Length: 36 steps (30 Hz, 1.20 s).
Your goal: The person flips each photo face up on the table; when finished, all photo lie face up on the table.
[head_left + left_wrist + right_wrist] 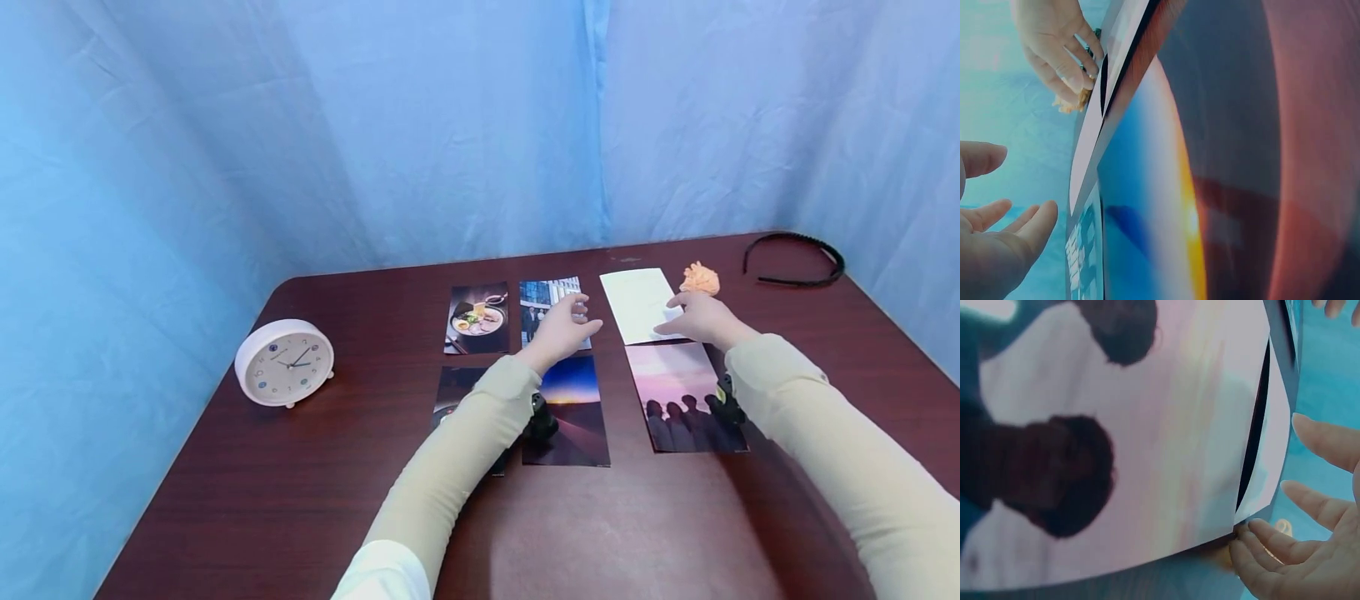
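Note:
A white card (633, 300) lies at the back of the table, and my right hand (708, 319) is at its right edge, fingers spread and thumb apart. Whether the fingertips touch the card I cannot tell. Below it lies a photo of silhouetted people against a pink sky (671, 375). My left hand (558, 332) hovers over a photo of people before tall buildings (536, 298), holding nothing, its fingers loosely bent. Under the left wrist is a sunset road photo (576, 387). My left forearm partly hides a dark photo (453, 385).
A ramen bowl photo (478, 321) lies left of the buildings photo. A white round clock (288, 367) stands at the table's left. Behind my right hand sits a crumpled orange item (701, 278); a black headband (801, 283) lies at the back right. Blue curtains (450, 125) surround the table.

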{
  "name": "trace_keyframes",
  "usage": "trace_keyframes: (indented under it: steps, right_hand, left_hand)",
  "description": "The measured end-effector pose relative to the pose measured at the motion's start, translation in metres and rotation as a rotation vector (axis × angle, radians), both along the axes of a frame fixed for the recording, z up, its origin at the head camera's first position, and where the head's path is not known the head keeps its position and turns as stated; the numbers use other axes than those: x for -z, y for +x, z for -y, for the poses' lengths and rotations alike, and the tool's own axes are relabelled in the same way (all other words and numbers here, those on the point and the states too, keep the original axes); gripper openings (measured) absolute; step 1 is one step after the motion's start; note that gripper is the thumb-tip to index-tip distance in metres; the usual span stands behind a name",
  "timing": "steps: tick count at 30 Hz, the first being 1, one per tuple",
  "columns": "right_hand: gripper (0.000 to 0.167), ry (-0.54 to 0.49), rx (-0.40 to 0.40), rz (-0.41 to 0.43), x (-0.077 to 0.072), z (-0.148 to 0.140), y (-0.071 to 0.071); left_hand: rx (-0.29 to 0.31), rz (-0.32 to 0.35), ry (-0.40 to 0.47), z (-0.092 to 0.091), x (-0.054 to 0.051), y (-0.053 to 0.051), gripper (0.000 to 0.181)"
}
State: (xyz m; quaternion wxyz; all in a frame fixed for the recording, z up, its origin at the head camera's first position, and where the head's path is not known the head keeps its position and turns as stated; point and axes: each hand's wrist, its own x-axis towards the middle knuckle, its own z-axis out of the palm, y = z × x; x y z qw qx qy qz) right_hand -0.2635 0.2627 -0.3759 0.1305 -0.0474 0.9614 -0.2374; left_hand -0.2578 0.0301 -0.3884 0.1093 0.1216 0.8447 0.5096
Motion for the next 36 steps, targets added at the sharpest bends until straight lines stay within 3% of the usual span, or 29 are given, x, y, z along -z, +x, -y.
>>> trace_keyframes:
  steps: [10,20,26,36]
  right_hand:
    - [0.065,0.000,0.014,0.017,0.004,0.001,0.000]
    - [0.064,-0.026,0.006,0.017,0.004,0.003,0.003]
    - [0.064,-0.028,0.010,0.011,0.005,0.004,0.003]
    - [0.062,-0.039,0.010,-0.013,0.002,0.006,0.006]
  left_hand:
    - [-0.047,0.056,0.045,-0.026,0.006,0.000,0.052]
    - [-0.125,0.136,0.151,-0.041,0.012,-0.002,0.054]
    - [-0.165,0.171,0.226,-0.045,0.015,-0.003,0.053]
    - [-0.162,0.197,0.274,-0.046,0.016,-0.003,0.050]
